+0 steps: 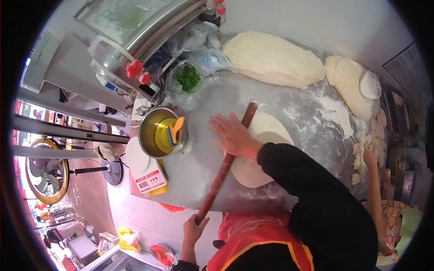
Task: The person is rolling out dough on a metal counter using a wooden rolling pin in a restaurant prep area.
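Here the rolling pin [224, 162] lies across the flat round dough [260, 153] on the floury table [316, 122]; the right hand [233, 134] presses it with open fingers; the left hand [194, 229] grips its near end; I think rolling is under way, and even pushing comes next.

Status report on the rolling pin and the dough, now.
Left hand grips the rolling pin at its near end. Right hand flat on the pin's middle. Pin lies across the flat dough round. Oil pot beside it, apart.
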`<state>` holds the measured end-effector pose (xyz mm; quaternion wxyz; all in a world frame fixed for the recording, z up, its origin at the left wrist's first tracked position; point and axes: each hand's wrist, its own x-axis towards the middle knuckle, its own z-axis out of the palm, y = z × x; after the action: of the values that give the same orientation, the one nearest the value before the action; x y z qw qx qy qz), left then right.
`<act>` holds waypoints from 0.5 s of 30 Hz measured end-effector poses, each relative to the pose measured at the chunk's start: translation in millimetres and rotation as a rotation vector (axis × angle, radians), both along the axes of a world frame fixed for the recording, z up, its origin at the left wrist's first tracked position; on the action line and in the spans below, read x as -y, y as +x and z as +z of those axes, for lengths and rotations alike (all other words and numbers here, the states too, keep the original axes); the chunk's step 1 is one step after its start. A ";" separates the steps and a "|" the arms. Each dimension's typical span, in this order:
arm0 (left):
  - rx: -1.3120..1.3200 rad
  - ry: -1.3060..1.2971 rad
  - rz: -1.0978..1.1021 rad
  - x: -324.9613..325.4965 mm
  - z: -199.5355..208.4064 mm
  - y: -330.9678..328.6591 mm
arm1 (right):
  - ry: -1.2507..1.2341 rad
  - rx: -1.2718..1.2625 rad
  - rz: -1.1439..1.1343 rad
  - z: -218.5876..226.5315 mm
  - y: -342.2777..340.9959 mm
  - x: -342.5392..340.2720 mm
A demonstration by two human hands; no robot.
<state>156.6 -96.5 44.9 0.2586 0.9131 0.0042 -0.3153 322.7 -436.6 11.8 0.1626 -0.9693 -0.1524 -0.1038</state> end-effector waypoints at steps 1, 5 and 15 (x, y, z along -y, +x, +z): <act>0.006 -0.007 0.002 -4.2 -3.5 6.6 | -0.007 0.006 0.002 -2.3 16.0 -7.6; -0.063 -0.071 0.066 -4.0 -9.5 7.8 | 0.042 0.022 0.009 -4.8 11.0 -5.0; -0.149 -0.194 -0.181 41.7 -17.6 -44.5 | 0.174 0.125 0.004 18.7 -90.0 61.6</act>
<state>112.2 -138.2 27.4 0.3153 0.8544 -0.0893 -0.4033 232.7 -498.2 30.5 0.2365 -0.9429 -0.1544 -0.1766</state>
